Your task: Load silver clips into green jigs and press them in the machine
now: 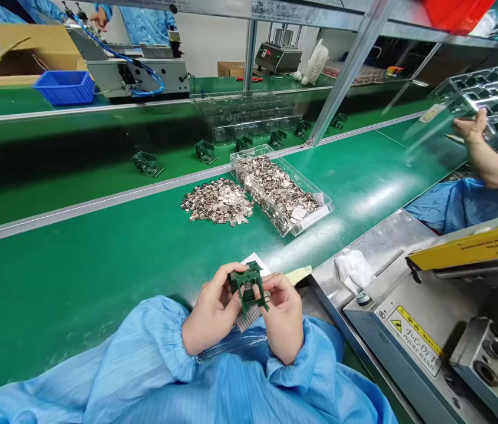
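Both my hands are close to my chest at the table's near edge, holding one small dark green plastic frame (247, 286) between them. My left hand (211, 311) pinches its left side with fingers curled. My right hand (282, 313) grips its right side, thumb against the frame. Under the hands lies a small perforated white pad (249, 318). A pile of small shiny metal pieces (217, 202) lies on the green mat (98, 277) ahead, beside a clear plastic tray (295, 227) filled with more of them.
Several green frames (147, 163) ride the conveyor belt behind. A grey metal machine (447, 318) with a yellow warning label stands at the right. A co-worker's hand (474, 126) holds a clear blister tray at far right. A blue bin (65, 86) and cardboard box sit at back left.
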Motion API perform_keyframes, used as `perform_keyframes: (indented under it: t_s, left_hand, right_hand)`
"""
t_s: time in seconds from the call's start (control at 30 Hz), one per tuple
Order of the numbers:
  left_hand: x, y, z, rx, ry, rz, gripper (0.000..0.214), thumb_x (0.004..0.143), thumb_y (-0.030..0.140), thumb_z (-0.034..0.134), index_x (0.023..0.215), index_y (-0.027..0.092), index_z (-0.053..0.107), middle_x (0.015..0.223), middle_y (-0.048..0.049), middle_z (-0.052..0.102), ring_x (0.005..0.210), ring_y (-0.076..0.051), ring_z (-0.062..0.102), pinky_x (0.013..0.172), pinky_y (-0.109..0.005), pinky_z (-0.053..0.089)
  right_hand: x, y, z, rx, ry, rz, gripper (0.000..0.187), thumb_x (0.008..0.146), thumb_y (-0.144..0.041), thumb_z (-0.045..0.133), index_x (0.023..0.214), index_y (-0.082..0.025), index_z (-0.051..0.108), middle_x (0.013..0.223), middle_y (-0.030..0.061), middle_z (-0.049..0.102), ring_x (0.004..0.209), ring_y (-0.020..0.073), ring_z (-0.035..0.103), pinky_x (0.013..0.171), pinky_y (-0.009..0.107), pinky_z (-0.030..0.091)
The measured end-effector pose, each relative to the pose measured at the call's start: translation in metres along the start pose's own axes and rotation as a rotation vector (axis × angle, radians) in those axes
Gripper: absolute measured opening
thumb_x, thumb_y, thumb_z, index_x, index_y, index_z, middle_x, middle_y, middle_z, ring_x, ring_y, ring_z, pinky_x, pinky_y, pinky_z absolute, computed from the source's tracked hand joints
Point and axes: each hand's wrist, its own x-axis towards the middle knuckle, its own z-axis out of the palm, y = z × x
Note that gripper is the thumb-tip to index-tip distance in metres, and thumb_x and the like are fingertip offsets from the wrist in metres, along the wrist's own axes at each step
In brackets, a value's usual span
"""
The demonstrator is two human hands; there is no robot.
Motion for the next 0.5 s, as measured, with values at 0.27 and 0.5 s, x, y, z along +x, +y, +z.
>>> perform_keyframes:
  t_s: [0.27, 0.5]
  left_hand:
    - [0.008, 0.001, 0.0, 0.016, -0.097, 0.047, 0.029, 0.092, 0.027, 0.05, 0.121, 0.024, 0.047, 0.1, -0.0036, 0.062, 0.083, -0.014, 0.059, 0.071, -0.024, 0.048]
    - [0.059, -0.011, 0.029, -0.009, -0.05, 0.085, 0.036, 0.087, 0.024, 0.057, 0.121, 0.019, 0.048, 0.091, -0.0021, 0.059, 0.078, -0.014, 0.057, 0.072, -0.025, 0.047]
  right_hand:
    - [-0.014, 0.009, -0.035, -0.067, 0.128, -0.024, 0.02, 0.081, -0.037, 0.07, 0.083, -0.02, 0.06, 0.074, -0.0006, 0.062, 0.063, 0.0119, 0.057, 0.059, 0.023, 0.05]
    - [-0.037, 0.053, -0.073, -0.194, 0.103, 0.174, 0.043, 0.079, -0.059, 0.065, 0.085, -0.016, 0.066, 0.071, 0.0051, 0.066, 0.059, 0.0154, 0.058, 0.051, 0.026, 0.049]
